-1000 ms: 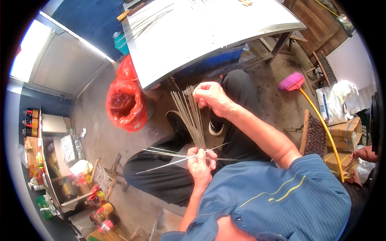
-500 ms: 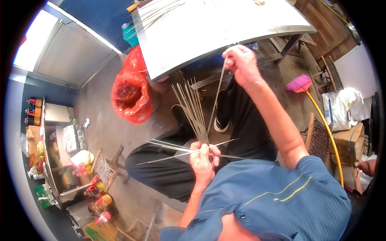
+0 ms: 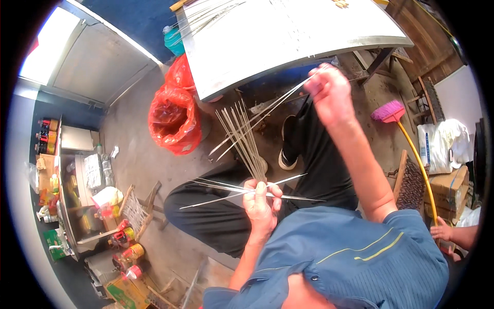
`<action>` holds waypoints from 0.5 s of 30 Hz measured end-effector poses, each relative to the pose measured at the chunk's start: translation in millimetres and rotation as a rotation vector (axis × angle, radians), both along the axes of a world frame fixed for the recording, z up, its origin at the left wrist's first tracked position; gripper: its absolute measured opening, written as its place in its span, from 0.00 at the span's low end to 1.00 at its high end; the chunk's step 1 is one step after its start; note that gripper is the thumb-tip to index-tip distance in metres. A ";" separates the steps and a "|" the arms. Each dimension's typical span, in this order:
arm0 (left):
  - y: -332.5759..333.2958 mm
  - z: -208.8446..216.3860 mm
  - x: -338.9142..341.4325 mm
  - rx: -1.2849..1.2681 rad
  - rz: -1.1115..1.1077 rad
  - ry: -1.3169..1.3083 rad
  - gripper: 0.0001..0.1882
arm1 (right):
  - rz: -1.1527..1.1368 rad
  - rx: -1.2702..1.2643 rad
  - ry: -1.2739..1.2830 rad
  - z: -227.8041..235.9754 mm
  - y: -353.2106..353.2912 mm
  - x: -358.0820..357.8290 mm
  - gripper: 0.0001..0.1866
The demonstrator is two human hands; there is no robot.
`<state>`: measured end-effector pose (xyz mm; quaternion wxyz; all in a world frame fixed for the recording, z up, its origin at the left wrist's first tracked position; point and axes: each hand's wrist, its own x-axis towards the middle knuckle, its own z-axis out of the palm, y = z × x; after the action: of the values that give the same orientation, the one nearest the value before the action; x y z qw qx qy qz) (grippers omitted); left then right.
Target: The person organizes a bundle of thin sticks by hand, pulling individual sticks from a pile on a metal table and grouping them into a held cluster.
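Observation:
My left hand [image 3: 261,201] is closed over my lap, pinching the crossing point of several thin, pale strips. From its grip a fanned bundle of strips [image 3: 241,135] points away from me, and a few crossing strips [image 3: 222,187] stick out to the left and right. Near the table's front edge, my right hand [image 3: 332,95] is raised and closed on the far end of two or so thin strips [image 3: 272,107]. These slant down to the left, and in the picture they cross over the bundle. Motion smears the right fingertips.
Ahead stands a white-topped table [image 3: 247,56] with more strips [image 3: 213,18] at its left end. A red plastic bag [image 3: 177,139] stands left. On the right are a pink broom [image 3: 388,111] and another person's hand [image 3: 441,230] at its yellow handle. Shelves with bottles [image 3: 131,252] line the left.
My right hand has moved right and slightly nearer. Its strips, previously reaching down to my left hand, now swing out to the left. Another person's hand has come to the broom handle.

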<state>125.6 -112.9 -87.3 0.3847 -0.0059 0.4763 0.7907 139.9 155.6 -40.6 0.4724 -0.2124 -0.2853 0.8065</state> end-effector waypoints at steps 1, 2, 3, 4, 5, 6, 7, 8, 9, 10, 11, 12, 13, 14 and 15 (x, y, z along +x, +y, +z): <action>0.8 -0.1 -0.3 0.000 -0.006 0.000 0.05 | 0.055 -0.019 -0.022 -2.3 -19.8 -3.8 0.06; 1.6 -0.7 -0.7 -0.003 -0.005 0.001 0.05 | 0.111 -0.038 -0.042 -6.5 -37.7 -6.6 0.07; 3.4 -1.4 -1.0 0.011 -0.006 -0.005 0.05 | 0.184 -0.054 -0.065 -12.4 -52.4 -6.9 0.06; 4.5 -2.0 -1.4 0.022 -0.006 -0.010 0.05 | 0.260 -0.073 -0.086 -20.3 -64.9 -5.7 0.06; 5.3 -1.8 -1.9 0.020 -0.006 -0.009 0.05 | 0.333 -0.074 -0.145 -27.6 -75.0 -2.2 0.05; 5.7 -0.2 -2.3 0.027 -0.009 -0.009 0.05 | 0.406 -0.074 -0.203 -33.8 -83.4 0.6 0.05; 6.1 1.2 -2.7 0.035 -0.012 -0.009 0.05 | 0.529 -0.064 -0.199 -39.2 -86.3 5.6 0.05; 6.5 2.1 -3.0 0.035 -0.011 -0.009 0.05 | 0.649 -0.072 -0.274 -41.0 -87.4 11.0 0.04; 6.9 2.8 -3.0 0.030 -0.011 0.013 0.06 | 0.715 -0.050 -0.275 -46.0 -86.5 16.1 0.05; 7.2 3.1 -3.0 0.026 -0.012 0.034 0.06 | 0.781 -0.026 -0.276 -49.2 -85.3 20.3 0.06; 7.0 2.3 -3.3 0.026 -0.013 0.031 0.06 | 0.818 0.009 -0.317 -50.1 -83.5 26.0 0.05; 6.2 1.1 -3.2 0.029 -0.017 0.033 0.06 | 0.818 0.009 -0.320 -51.0 -80.2 29.7 0.05; 5.6 0.1 -3.0 0.032 -0.021 0.033 0.06 | 0.890 0.095 -0.360 -52.0 -75.9 33.0 0.04; 5.2 -0.3 -2.5 0.033 -0.022 0.031 0.06 | 0.960 0.183 -0.401 -52.4 -73.3 34.9 0.03; 4.8 -1.0 -2.5 0.036 -0.026 0.050 0.06 | 0.996 0.245 -0.427 -46.9 -72.3 36.3 0.01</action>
<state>123.1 -108.2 -88.3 0.3832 0.0270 0.4713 0.7939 176.3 83.4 -87.6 -0.0129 -0.1540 -0.5323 0.8323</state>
